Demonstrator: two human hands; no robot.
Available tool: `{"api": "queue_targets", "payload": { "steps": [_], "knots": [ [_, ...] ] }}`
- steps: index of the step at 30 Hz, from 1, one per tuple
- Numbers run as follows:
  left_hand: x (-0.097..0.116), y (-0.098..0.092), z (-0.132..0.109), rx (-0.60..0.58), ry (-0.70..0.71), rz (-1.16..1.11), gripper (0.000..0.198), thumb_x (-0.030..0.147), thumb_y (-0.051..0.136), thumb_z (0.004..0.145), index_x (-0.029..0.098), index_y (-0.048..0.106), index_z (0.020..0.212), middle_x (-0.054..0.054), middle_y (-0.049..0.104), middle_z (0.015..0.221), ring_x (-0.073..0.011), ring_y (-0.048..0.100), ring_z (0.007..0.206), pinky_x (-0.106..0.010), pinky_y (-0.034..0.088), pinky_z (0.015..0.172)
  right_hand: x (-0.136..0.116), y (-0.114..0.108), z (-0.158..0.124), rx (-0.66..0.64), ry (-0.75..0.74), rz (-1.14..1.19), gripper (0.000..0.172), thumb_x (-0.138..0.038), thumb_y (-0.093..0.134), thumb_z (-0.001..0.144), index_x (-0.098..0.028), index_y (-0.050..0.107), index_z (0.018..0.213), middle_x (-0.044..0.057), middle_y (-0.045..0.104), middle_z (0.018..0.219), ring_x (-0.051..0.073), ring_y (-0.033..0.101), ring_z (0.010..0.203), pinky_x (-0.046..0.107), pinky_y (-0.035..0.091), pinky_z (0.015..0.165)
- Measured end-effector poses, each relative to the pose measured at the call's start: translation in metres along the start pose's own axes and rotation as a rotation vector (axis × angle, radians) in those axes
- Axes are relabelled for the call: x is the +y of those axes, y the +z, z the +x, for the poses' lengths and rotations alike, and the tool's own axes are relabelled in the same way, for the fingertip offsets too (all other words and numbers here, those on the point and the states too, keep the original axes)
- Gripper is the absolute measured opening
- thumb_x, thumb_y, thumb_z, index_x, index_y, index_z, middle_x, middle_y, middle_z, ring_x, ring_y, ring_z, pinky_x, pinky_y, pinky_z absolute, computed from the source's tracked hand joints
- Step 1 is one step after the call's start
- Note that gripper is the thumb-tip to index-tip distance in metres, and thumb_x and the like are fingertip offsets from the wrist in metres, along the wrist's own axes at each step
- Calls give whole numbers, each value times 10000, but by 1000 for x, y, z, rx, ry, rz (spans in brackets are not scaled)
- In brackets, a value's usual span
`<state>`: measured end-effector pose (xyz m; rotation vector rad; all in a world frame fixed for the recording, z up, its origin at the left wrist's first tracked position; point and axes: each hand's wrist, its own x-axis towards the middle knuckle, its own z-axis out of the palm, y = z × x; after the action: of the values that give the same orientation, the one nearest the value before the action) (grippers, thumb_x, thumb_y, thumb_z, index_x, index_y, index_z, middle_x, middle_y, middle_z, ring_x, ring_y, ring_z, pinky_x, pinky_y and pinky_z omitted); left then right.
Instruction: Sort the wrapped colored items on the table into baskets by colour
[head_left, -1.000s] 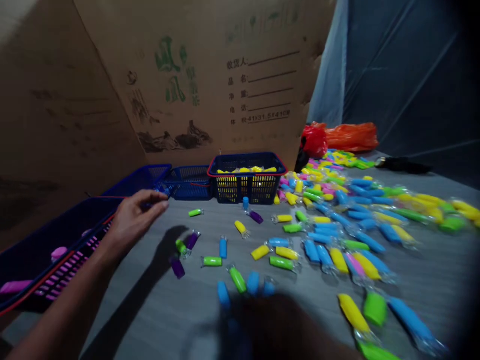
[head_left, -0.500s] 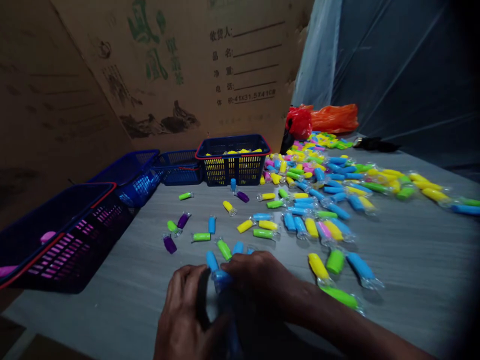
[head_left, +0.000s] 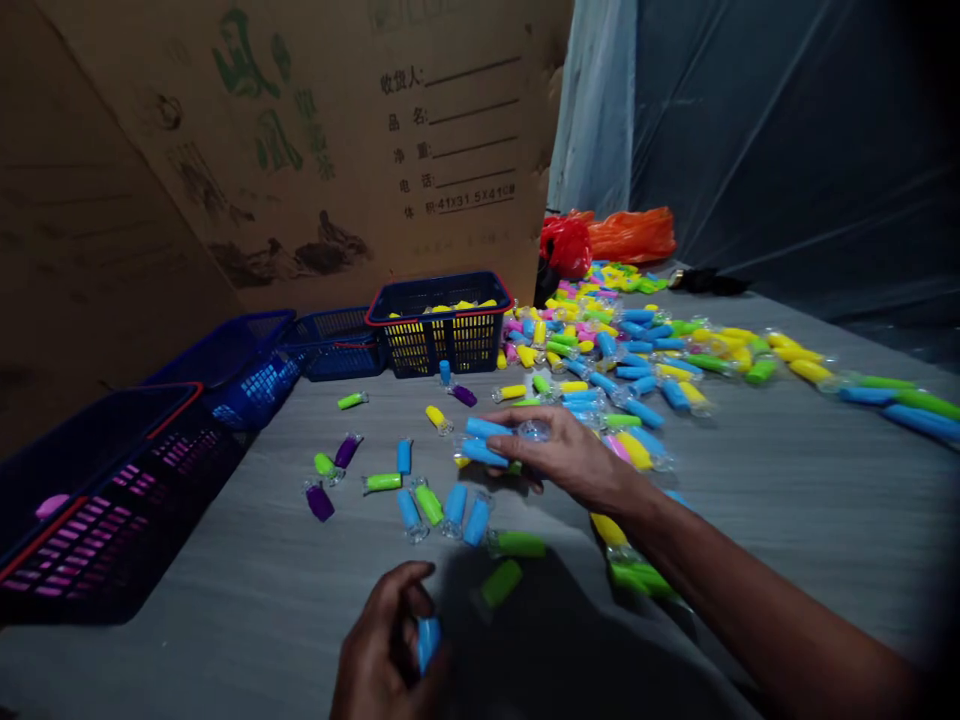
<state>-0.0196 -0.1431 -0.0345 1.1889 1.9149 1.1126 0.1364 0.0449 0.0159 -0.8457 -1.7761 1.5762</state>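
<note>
Your left hand [head_left: 382, 640] sits low at the near edge of the view, its fingers curled closed around a blue plastic tube [head_left: 428, 644], with the glossy body showing beside them. Your right hand [head_left: 559, 450] reaches palm down and half open across the grey wood-grain table [head_left: 225, 580]. Its fingertips [head_left: 517, 418] are at a clear plastic tip [head_left: 534, 430] beside a pair of blue tubes [head_left: 480, 440]. From this view, you cannot tell whether that hand grips them or only rests on them.

The tubes are smooth, rounded and matte to satin, and each ends in a thin, crinkly clear tip. Loose green, blue, purple and yellow ones lie around your right hand, such as the green tube [head_left: 429, 505], and thicken into a dense heap [head_left: 600, 345] toward the far right. Pinching the firm coloured body probably gives surer control than the light clear end, which looks easy to snag on its neighbours, so lift straight up to clear them.

Beyond the tubes stands a navy mesh basket [head_left: 439, 345] with a red rim, holding yellow pieces. More blue mesh baskets [head_left: 180, 470] line the left side, against a printed cardboard sheet [head_left: 300, 200].
</note>
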Motion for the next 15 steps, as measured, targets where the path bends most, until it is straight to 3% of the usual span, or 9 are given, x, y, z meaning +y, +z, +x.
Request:
{"api": "queue_targets", "payload": {
  "steps": [5, 8, 11, 15],
  "knots": [
    [14, -13, 13, 78, -343, -657, 410, 374, 646, 699, 199, 550, 1057, -69, 628, 929, -170, 616, 717, -291, 518, 627, 5, -1, 7, -75, 118, 355, 409, -342, 703, 675, -93, 572, 973, 88, 663, 722, 169, 631, 580, 182, 441, 360],
    [22, -13, 23, 67, -452, -857, 363, 351, 605, 736, 192, 553, 1058, -92, 624, 990, -197, 633, 794, -351, 536, 701, 5, 2, 5, -118, 159, 370, 461, -318, 697, 671, -82, 553, 1040, 58, 651, 644, 115, 560, 436, 186, 431, 363],
    [30, -1, 27, 75, -457, -934, 398, 422, 554, 777, 195, 527, 1103, -96, 618, 1017, -223, 632, 871, -398, 530, 774, -1, 12, -4, -122, 144, 248, 463, -320, 686, 707, -95, 569, 1094, 19, 628, 599, 73, 491, 390, 163, 384, 367],
    [36, 21, 23, -39, -230, -786, 537, 638, 407, 800, 258, 531, 1160, -78, 570, 1183, -278, 508, 1140, -479, 452, 926, -14, 36, -24, -65, -18, 30, 333, -283, 663, 752, -153, 631, 1057, 42, 657, 842, 131, 602, 674, 209, 484, 580]
  ]
}}
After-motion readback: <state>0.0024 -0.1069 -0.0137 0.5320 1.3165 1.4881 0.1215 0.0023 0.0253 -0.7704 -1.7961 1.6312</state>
